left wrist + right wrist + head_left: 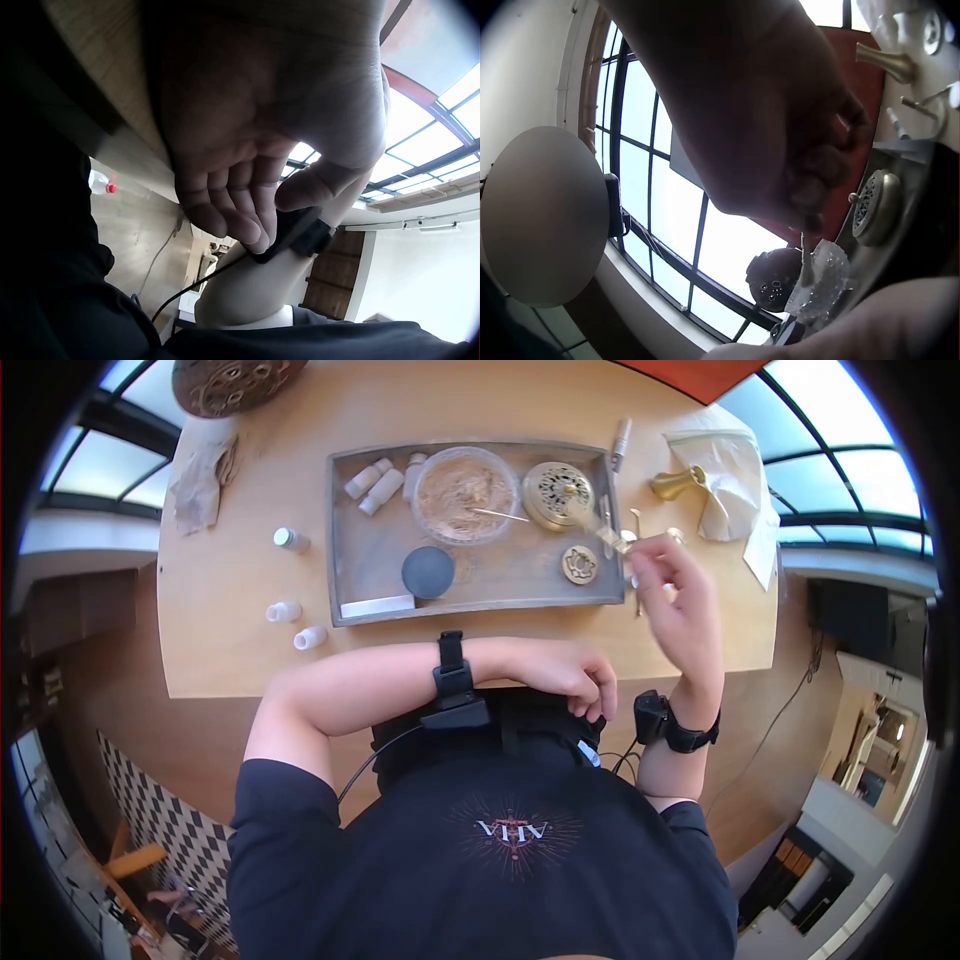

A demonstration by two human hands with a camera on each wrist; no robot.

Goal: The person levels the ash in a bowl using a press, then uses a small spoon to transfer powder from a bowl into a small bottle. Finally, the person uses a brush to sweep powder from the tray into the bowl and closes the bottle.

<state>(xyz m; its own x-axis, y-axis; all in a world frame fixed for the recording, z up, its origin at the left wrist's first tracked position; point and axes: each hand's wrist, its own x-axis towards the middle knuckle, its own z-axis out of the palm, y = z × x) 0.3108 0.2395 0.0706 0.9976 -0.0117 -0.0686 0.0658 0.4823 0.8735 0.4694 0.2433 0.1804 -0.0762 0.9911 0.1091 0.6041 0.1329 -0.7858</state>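
My right hand (680, 600) is raised over the right end of a grey tray (500, 606). It pinches a slim gold tool (612, 540) with a pale, blurred, brush-like tip. That tip lies over the edge of a round gold burner with a pierced lid (556, 492). Below the burner sits a gold lotus-pattern disc (579, 565). A clear bowl (462, 541) of brown powder stands in the tray, a thin stick (500, 515) lying across it. My left hand (560, 670) hangs at the table's front edge, fingers loosely curled and holding nothing, as the left wrist view shows.
A dark round pad (428, 572), a white strip (377, 606) and small bottles (380, 490) share the tray. More bottles (283, 611) stand to its left. On the right are a gold vase (678, 482) and a pale cloth (735, 460); a brown round object (230, 385) sits far left.
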